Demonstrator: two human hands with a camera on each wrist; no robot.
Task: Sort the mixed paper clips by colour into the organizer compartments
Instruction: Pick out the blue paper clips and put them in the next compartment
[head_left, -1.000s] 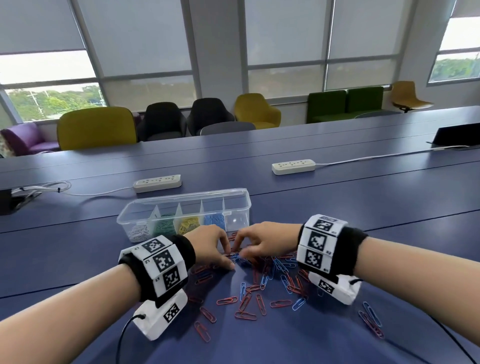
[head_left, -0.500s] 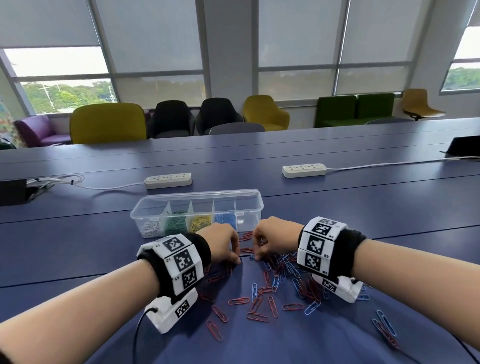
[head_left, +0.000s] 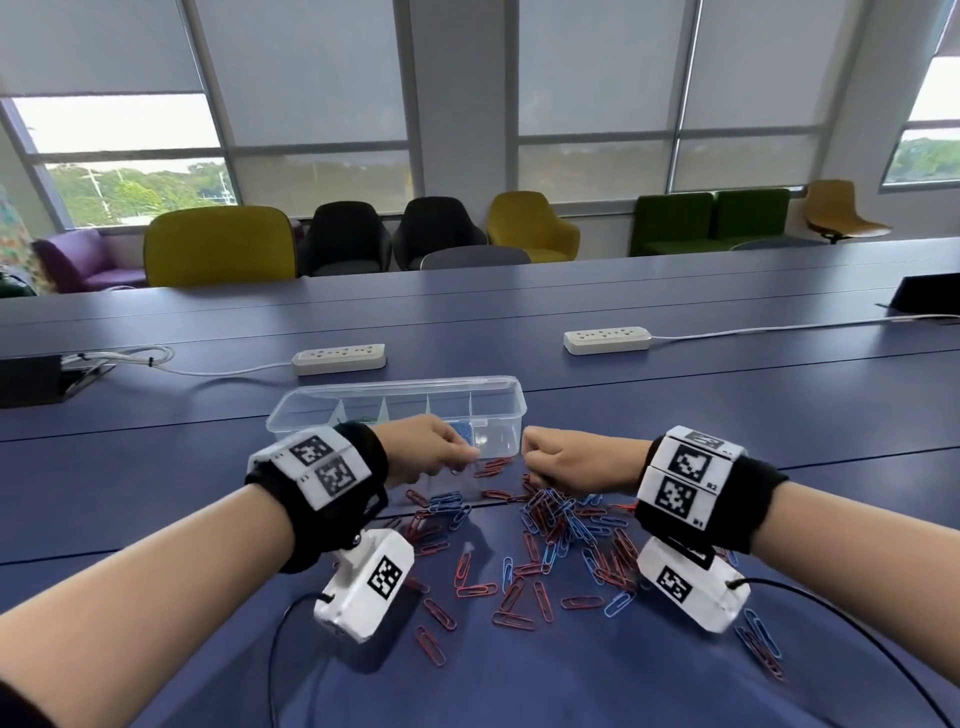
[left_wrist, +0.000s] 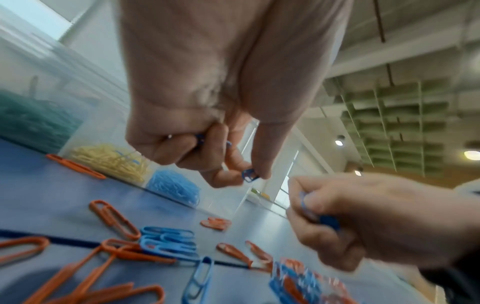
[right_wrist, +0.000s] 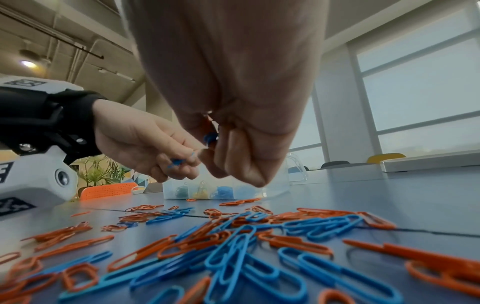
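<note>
Two hands were raised just above the worktop (head_left: 675, 415), close together in front of the organizer (head_left: 332, 410). The left hand (head_left: 423, 449) was curled, and a blue clip (left_wrist: 249, 175) was pinched between thumb and forefinger; more blue was seen tucked under the other fingers. The right hand (head_left: 571, 460) was closed in a fist around blue clips (right_wrist: 210, 137). A loose pile of orange and blue clips (head_left: 561, 525) was spread on the worktop below and between the wrists, with strays (head_left: 761, 644) lying well apart at the right. In the clear organizer, green clips (left_wrist: 33, 121), yellow clips (left_wrist: 111, 160) and blue clips were kept in neighbouring compartments; a few orange clips (head_left: 491, 467) were left just beside its near wall. Two power strips (head_left: 338, 358) were seen behind it.
</note>
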